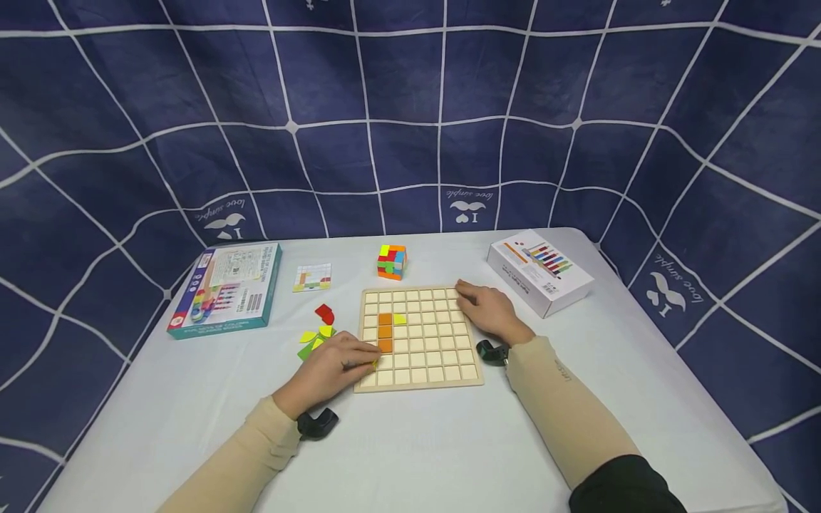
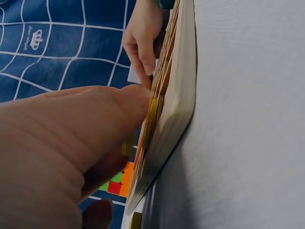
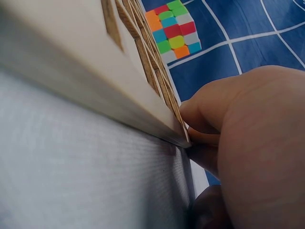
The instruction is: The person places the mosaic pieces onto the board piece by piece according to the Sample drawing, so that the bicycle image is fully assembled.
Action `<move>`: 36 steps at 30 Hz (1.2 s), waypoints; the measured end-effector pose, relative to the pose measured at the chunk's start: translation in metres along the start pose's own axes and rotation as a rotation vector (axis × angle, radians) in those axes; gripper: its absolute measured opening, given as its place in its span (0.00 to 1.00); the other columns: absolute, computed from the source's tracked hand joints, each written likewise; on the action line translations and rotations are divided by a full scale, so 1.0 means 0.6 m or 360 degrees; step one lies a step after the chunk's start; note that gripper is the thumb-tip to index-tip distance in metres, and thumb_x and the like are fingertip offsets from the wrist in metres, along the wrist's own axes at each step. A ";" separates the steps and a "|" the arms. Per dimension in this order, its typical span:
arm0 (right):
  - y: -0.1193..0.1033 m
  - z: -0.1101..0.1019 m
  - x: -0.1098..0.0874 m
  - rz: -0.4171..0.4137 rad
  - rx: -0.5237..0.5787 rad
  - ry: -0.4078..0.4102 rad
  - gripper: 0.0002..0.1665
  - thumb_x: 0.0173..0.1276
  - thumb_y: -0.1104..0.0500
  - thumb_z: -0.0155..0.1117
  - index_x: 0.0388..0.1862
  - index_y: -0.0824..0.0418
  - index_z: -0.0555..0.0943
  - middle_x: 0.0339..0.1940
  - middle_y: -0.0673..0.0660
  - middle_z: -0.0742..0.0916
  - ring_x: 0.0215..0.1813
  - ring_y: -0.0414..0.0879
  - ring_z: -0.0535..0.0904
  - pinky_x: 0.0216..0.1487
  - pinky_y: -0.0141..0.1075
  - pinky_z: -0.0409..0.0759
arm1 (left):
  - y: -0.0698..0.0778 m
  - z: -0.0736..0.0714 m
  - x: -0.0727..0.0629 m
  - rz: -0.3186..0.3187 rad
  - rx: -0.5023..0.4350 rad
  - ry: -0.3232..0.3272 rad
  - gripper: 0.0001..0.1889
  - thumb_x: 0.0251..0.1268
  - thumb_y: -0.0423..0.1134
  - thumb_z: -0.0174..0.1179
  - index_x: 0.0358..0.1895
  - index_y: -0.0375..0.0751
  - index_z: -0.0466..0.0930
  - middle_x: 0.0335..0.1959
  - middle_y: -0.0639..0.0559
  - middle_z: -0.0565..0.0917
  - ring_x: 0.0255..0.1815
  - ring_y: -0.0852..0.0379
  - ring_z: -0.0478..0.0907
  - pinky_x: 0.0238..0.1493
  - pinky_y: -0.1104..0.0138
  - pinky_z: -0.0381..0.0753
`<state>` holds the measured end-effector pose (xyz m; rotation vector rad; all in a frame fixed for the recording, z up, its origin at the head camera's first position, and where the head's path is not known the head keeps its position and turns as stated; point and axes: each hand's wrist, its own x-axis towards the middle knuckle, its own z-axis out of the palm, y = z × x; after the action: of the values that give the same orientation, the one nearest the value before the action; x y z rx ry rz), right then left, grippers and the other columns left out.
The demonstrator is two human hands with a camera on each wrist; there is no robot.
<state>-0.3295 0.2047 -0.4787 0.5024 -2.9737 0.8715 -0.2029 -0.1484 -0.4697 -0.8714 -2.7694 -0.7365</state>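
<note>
While the right hand [image 1: 487, 310] grips the wooden board [image 1: 436, 358] at its two o'clock corner, fingers curled round the rim, the left hand [image 1: 336, 367] comes in palm down at eight o'clock, pinching a yellow tile [image 1: 375, 364] at the board's edge. "Love simple" reads on the blue curtain [image 1: 398, 85] near one o'clock; fine print on the teal-sided box [image 1: 231, 288], ten o'clock, and white box [image 1: 541, 274], two o'clock, is illegible.

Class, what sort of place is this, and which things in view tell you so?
Probably an indoor corner set up for tabletop games: a white-covered table, blue cloth behind it, a grid board and a puzzle cube.
</note>
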 end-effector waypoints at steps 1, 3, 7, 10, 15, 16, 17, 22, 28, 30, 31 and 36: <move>0.000 0.000 0.000 0.0003 0.0008 -0.0003 0.30 0.79 0.45 0.54 0.75 0.53 0.74 0.77 0.49 0.74 0.77 0.57 0.70 0.74 0.57 0.67 | 0.000 0.001 0.000 -0.0008 -0.0003 -0.0022 0.16 0.63 0.47 0.74 0.55 0.57 0.90 0.54 0.70 0.87 0.53 0.68 0.77 0.53 0.66 0.82; -0.001 0.000 -0.001 0.0008 0.0021 -0.0010 0.30 0.79 0.45 0.54 0.75 0.54 0.74 0.77 0.49 0.74 0.77 0.56 0.69 0.74 0.57 0.66 | 0.000 0.002 -0.001 -0.0018 -0.0001 -0.0041 0.17 0.63 0.47 0.73 0.55 0.57 0.90 0.54 0.70 0.87 0.54 0.68 0.78 0.54 0.66 0.82; -0.001 0.001 -0.002 0.0015 0.0032 -0.0018 0.30 0.79 0.46 0.54 0.75 0.54 0.73 0.77 0.49 0.74 0.77 0.56 0.69 0.75 0.57 0.66 | -0.002 0.003 -0.001 -0.0011 0.0021 -0.0024 0.16 0.63 0.46 0.74 0.54 0.57 0.90 0.55 0.68 0.87 0.55 0.66 0.78 0.54 0.64 0.82; 0.000 0.001 -0.001 0.0008 0.0029 -0.0013 0.30 0.79 0.45 0.54 0.75 0.54 0.74 0.77 0.49 0.74 0.77 0.56 0.69 0.75 0.57 0.66 | -0.003 0.003 -0.001 -0.0019 0.0061 0.0033 0.16 0.61 0.46 0.75 0.53 0.56 0.91 0.53 0.66 0.87 0.54 0.64 0.80 0.55 0.63 0.82; 0.000 0.001 0.000 0.0002 0.0021 0.0004 0.30 0.79 0.45 0.54 0.75 0.54 0.74 0.77 0.49 0.74 0.77 0.56 0.70 0.74 0.56 0.67 | -0.002 0.003 -0.002 -0.0120 0.0105 0.0100 0.17 0.57 0.49 0.77 0.51 0.58 0.91 0.49 0.64 0.88 0.49 0.63 0.84 0.47 0.66 0.83; 0.000 0.001 0.000 0.0004 0.0019 0.0001 0.30 0.79 0.45 0.54 0.75 0.54 0.74 0.77 0.49 0.74 0.77 0.56 0.70 0.74 0.56 0.67 | -0.002 0.003 -0.002 -0.0139 0.0104 0.0097 0.17 0.57 0.49 0.77 0.51 0.58 0.92 0.48 0.64 0.88 0.48 0.63 0.84 0.45 0.66 0.82; 0.000 0.001 0.000 0.0007 0.0019 -0.0003 0.30 0.79 0.45 0.54 0.75 0.54 0.74 0.77 0.49 0.74 0.77 0.56 0.70 0.74 0.56 0.66 | -0.003 0.004 -0.002 -0.0155 0.0101 0.0091 0.16 0.57 0.50 0.77 0.50 0.59 0.92 0.48 0.64 0.88 0.47 0.63 0.84 0.44 0.67 0.82; -0.001 0.002 0.000 0.0017 0.0030 -0.0018 0.30 0.79 0.45 0.54 0.75 0.54 0.74 0.77 0.49 0.74 0.78 0.56 0.69 0.75 0.57 0.65 | -0.004 0.005 -0.002 -0.0167 0.0069 0.0076 0.14 0.58 0.49 0.76 0.49 0.60 0.92 0.47 0.66 0.89 0.49 0.63 0.86 0.47 0.65 0.83; -0.002 0.004 0.000 0.0022 0.0008 0.0010 0.30 0.79 0.45 0.55 0.75 0.53 0.74 0.77 0.48 0.74 0.77 0.56 0.70 0.74 0.56 0.67 | -0.005 0.005 -0.002 -0.0066 -0.0006 0.0072 0.14 0.61 0.47 0.75 0.51 0.61 0.91 0.50 0.68 0.88 0.55 0.62 0.85 0.53 0.60 0.85; -0.002 0.005 0.000 0.0025 0.0004 0.0012 0.30 0.79 0.46 0.55 0.75 0.53 0.74 0.77 0.48 0.74 0.77 0.56 0.70 0.74 0.56 0.67 | -0.005 0.005 -0.002 -0.0017 -0.0053 0.0045 0.14 0.62 0.46 0.74 0.52 0.60 0.91 0.52 0.69 0.88 0.57 0.63 0.84 0.55 0.60 0.84; -0.002 0.005 0.000 0.0025 0.0004 0.0012 0.30 0.79 0.46 0.55 0.75 0.54 0.74 0.77 0.48 0.74 0.77 0.56 0.70 0.74 0.57 0.67 | -0.004 0.005 -0.002 0.0016 -0.0070 0.0032 0.15 0.62 0.46 0.74 0.52 0.60 0.91 0.52 0.69 0.88 0.58 0.63 0.84 0.55 0.60 0.84; -0.003 0.004 0.000 0.0027 -0.0004 0.0013 0.30 0.79 0.46 0.54 0.75 0.54 0.74 0.77 0.49 0.74 0.77 0.57 0.70 0.74 0.57 0.66 | -0.001 0.007 0.006 0.0128 -0.0070 -0.0012 0.15 0.65 0.46 0.72 0.54 0.60 0.90 0.55 0.69 0.87 0.60 0.62 0.83 0.56 0.60 0.83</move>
<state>-0.3288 0.2020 -0.4799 0.4731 -2.9753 0.8692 -0.2061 -0.1449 -0.4725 -0.9893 -2.7161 -0.7845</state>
